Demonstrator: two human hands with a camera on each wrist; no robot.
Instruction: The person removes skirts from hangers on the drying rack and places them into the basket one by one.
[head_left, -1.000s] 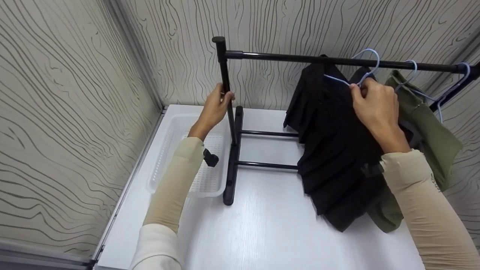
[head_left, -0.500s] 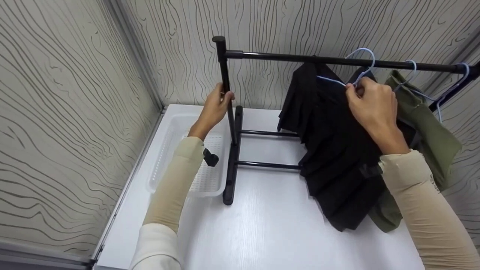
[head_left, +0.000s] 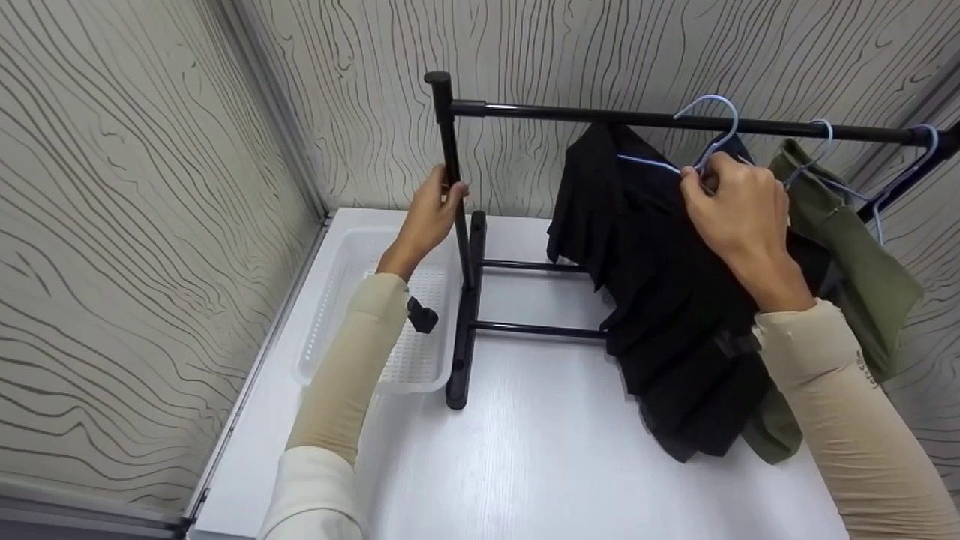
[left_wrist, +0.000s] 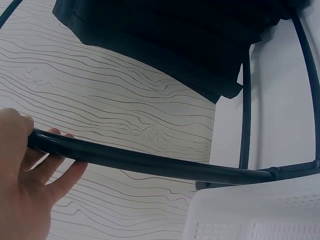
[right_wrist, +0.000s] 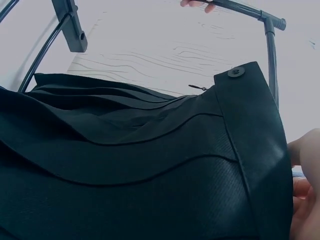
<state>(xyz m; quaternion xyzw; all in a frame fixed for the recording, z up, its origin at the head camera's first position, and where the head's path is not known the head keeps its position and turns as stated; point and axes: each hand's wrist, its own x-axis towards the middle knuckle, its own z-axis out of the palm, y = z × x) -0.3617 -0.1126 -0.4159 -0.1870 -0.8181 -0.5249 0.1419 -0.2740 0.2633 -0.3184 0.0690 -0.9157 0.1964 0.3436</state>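
Observation:
A black pleated skirt [head_left: 660,300] hangs from a blue wire hanger [head_left: 649,160], whose hook loops over the rack's top bar in the head view. My right hand [head_left: 739,217] pinches that hanger just below its hook. In the right wrist view, the skirt's waistband [right_wrist: 252,140] shows a button [right_wrist: 236,72] and a small zip pull [right_wrist: 197,87]. On the left, my left hand [head_left: 427,214] holds the upright post [head_left: 452,157] of the black clothes rack, thumb on one side and fingers behind it, as the left wrist view confirms.
An olive green garment [head_left: 855,255] hangs on another blue hanger [head_left: 829,139] to the right, with one more blue hanger [head_left: 932,142] at the bar's end. A white perforated basket [head_left: 412,387] stands left of the rack's foot [head_left: 457,390] on the white table [head_left: 525,465]. Patterned walls enclose the back and left.
My right hand has slid the hanger and black skirt a little left along the top bar. The left hand stays on the post.

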